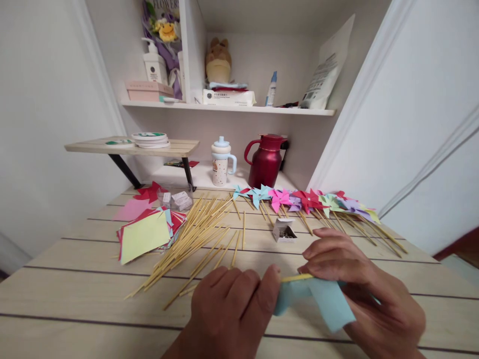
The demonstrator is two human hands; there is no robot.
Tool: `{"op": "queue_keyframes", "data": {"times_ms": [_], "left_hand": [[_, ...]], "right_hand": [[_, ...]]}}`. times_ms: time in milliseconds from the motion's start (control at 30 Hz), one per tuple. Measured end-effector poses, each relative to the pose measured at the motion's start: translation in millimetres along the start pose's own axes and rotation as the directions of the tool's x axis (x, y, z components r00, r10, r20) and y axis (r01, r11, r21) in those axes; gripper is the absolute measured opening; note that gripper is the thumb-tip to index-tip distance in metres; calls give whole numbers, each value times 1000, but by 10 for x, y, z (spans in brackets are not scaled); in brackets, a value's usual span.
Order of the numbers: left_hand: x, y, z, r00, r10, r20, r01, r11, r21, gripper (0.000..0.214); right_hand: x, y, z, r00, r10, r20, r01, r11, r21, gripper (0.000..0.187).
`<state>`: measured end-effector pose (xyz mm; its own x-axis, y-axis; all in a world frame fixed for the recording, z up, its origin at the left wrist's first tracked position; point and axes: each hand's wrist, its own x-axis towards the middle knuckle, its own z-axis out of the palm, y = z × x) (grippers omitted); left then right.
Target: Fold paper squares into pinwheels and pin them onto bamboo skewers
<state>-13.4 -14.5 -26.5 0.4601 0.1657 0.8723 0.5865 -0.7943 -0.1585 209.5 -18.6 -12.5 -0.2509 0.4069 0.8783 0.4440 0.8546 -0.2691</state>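
Note:
Just above the table's front part, my left hand (235, 304) is closed around a thin wooden stick (294, 278). My right hand (359, 284) closes on a light blue paper pinwheel (331, 303) at the stick's other end, its fingertips pressed over the join. Part of the pinwheel is hidden behind the fingers of both hands. Beyond the right hand stands a small open box (285, 231) with tiny metal pieces inside. A loose pile of wooden sticks (187, 239) lies past my left hand.
Finished pinwheels (309, 200) in several colours lie along the back right. Stacked coloured paper squares (145, 237) are at left, near a clear container (181, 199). A red jug (265, 162) and a cup (220, 162) stand behind. A raised wooden shelf (183, 145) overhangs the back left.

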Motion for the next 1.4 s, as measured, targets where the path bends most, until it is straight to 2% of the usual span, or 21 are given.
{"op": "queue_keyframes", "data": {"times_ms": [233, 433, 600, 767, 900, 1000, 1167, 1400], "left_hand": [[6, 1, -3, 1000, -1, -1, 1, 1000, 7, 24], [3, -26, -10, 1000, -13, 0, 13, 999, 31, 26], [-22, -12, -6, 1000, -10, -8, 11, 999, 42, 27], [-12, -13, -18, 999, -37, -15, 38, 998, 45, 29], [9, 5, -14, 1000, -11, -11, 12, 999, 49, 28], [25, 26, -5, 1000, 10, -12, -9, 998, 57, 27], [38, 29, -4, 1000, -3, 3, 3, 999, 47, 25], [15, 34, 7, 1000, 9, -2, -9, 998, 55, 25]], "right_hand": [[-2, 3, 13, 999, 15, 35, -15, 1000, -2, 30], [-47, 109, 47, 1000, 17, 26, -19, 997, 71, 45], [-2, 114, 81, 1000, 22, 10, -23, 994, 104, 39], [55, 67, 101, 1000, 0, 8, 0, 998, 68, 45], [40, 71, 91, 998, 22, -63, -19, 998, 53, 23], [24, 77, 67, 998, 23, -63, -22, 1000, 19, 11], [18, 63, 36, 1000, -3, -15, 3, 1000, -21, 12], [-4, 35, 39, 1000, -14, -27, 11, 995, -100, 23]]}}
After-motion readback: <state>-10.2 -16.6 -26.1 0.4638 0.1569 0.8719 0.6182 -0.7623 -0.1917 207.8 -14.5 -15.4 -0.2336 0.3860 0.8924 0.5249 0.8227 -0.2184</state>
